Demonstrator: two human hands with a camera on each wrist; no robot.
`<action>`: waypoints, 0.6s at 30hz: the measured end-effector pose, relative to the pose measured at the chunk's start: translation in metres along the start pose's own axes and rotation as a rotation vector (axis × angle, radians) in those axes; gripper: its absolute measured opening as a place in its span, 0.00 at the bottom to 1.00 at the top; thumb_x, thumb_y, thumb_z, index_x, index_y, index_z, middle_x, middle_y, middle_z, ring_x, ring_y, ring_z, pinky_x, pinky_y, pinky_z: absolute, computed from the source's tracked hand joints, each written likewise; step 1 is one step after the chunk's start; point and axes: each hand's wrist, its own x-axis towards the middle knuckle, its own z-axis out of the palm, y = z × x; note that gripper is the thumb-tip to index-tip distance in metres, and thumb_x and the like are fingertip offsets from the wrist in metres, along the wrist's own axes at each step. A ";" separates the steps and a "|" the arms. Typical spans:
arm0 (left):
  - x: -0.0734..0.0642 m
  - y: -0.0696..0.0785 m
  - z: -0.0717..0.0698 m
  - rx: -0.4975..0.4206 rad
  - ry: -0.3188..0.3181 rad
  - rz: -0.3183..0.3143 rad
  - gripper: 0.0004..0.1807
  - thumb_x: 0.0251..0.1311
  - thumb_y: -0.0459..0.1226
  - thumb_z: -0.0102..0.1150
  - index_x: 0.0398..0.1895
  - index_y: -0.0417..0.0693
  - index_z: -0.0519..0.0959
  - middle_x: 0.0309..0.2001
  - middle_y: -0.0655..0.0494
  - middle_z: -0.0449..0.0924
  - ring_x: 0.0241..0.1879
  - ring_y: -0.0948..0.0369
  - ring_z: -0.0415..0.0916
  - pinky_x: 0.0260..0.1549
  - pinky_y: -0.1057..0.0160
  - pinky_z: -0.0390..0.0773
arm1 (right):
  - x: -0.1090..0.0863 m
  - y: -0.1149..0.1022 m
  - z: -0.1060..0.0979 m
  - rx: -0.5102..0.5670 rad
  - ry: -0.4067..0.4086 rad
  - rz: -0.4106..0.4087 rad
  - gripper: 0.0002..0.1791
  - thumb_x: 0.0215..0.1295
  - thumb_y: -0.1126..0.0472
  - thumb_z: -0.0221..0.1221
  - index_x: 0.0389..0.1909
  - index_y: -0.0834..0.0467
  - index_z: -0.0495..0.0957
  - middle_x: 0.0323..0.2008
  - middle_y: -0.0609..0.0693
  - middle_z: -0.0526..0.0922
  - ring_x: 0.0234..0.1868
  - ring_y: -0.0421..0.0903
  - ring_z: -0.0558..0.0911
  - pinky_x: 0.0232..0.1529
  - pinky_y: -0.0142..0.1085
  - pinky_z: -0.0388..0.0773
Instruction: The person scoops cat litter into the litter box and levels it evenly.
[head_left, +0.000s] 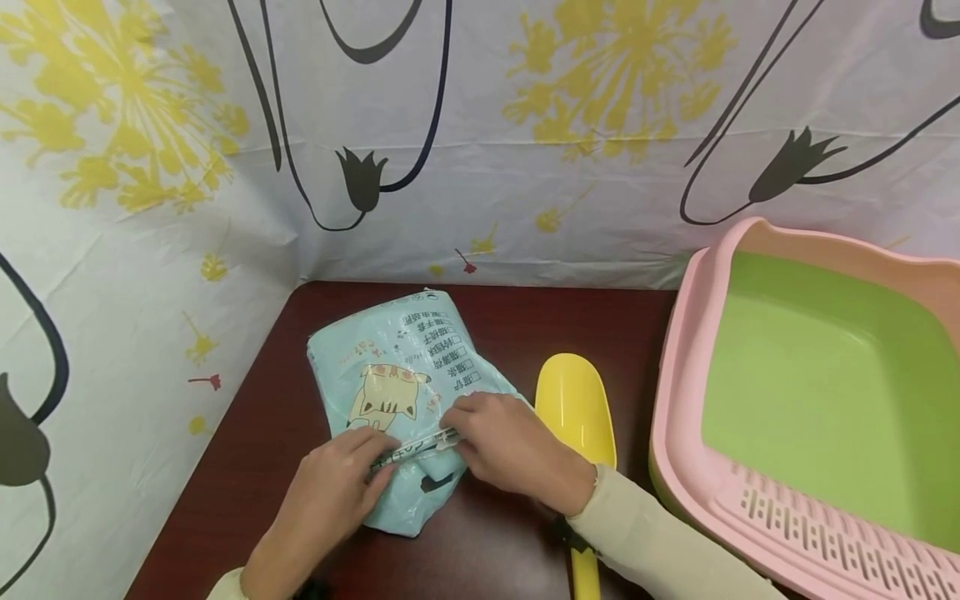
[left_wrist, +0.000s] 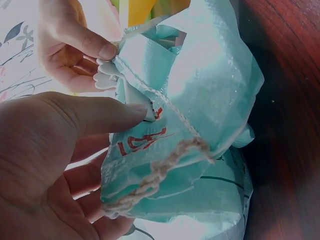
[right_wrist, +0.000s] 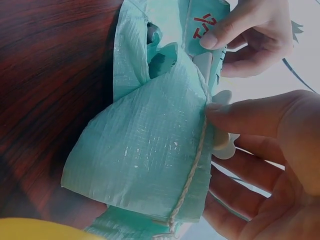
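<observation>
A light blue plastic bag (head_left: 401,333) with a cartoon cat and rows of print lies on the dark tabletop. My left hand (head_left: 337,475) pinches its folded top at the left, thumb on the near side and fingers behind. At the right end of the same fold, my right hand (head_left: 510,450) grips the bag. A white clip (right_wrist: 225,145) with a scalloped end sits along the fold, under the right hand's thumb and fingers. In the left wrist view a braided string (left_wrist: 160,170) runs across the bag's loose top flap. The flap hangs toward me.
Right of the bag lies a yellow scoop (head_left: 573,400), its handle partly under the right forearm. A pink and green litter box (head_left: 678,400) with a slotted front ledge stands at the far right. Patterned cloth (head_left: 480,192) hangs behind and left of the dark table (head_left: 247,467).
</observation>
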 end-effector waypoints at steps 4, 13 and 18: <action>-0.001 -0.001 -0.001 -0.004 0.016 -0.028 0.15 0.49 0.33 0.89 0.37 0.49 0.90 0.38 0.59 0.88 0.35 0.61 0.87 0.32 0.57 0.87 | 0.001 -0.001 -0.001 -0.008 0.007 -0.004 0.08 0.67 0.67 0.72 0.45 0.54 0.91 0.40 0.46 0.90 0.39 0.44 0.86 0.41 0.36 0.85; -0.002 0.000 -0.004 -0.006 -0.010 -0.085 0.14 0.49 0.34 0.89 0.33 0.50 0.89 0.33 0.59 0.86 0.31 0.61 0.86 0.30 0.58 0.86 | 0.002 0.000 0.000 -0.005 -0.001 -0.002 0.08 0.68 0.67 0.72 0.45 0.55 0.91 0.40 0.47 0.90 0.39 0.45 0.86 0.41 0.37 0.86; -0.002 0.000 -0.004 -0.004 -0.009 -0.081 0.14 0.49 0.34 0.89 0.32 0.50 0.88 0.33 0.59 0.86 0.32 0.60 0.87 0.31 0.57 0.87 | 0.002 0.000 0.000 -0.016 0.007 -0.005 0.08 0.67 0.67 0.72 0.44 0.54 0.91 0.39 0.46 0.90 0.38 0.45 0.86 0.39 0.38 0.85</action>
